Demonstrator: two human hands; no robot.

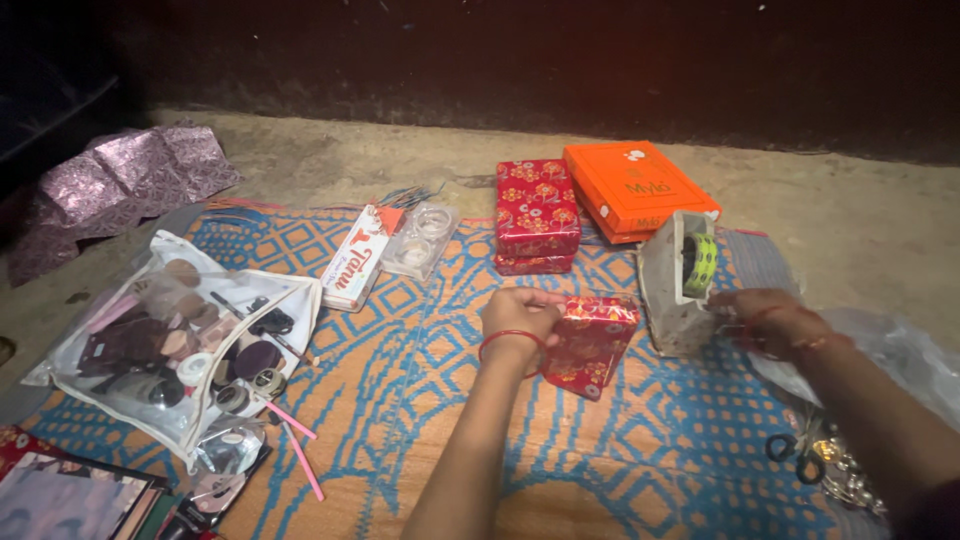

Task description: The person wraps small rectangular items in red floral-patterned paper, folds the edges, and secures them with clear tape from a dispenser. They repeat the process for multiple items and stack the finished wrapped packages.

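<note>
Red floral-wrapped box [592,345] stands tilted on the woven blue-and-orange mat [640,450], gripped along its upper left edge by the left hand [520,315], fingers closed around it; the right hand [775,320] rests against the grey tape dispenser [672,290] just beside the box, though whether its fingers pinch anything cannot be told; behind lie two more wrapped boxes [537,215] and an orange box [638,188]; a clear pouch of cosmetics [180,340] sits well to the left.
</note>
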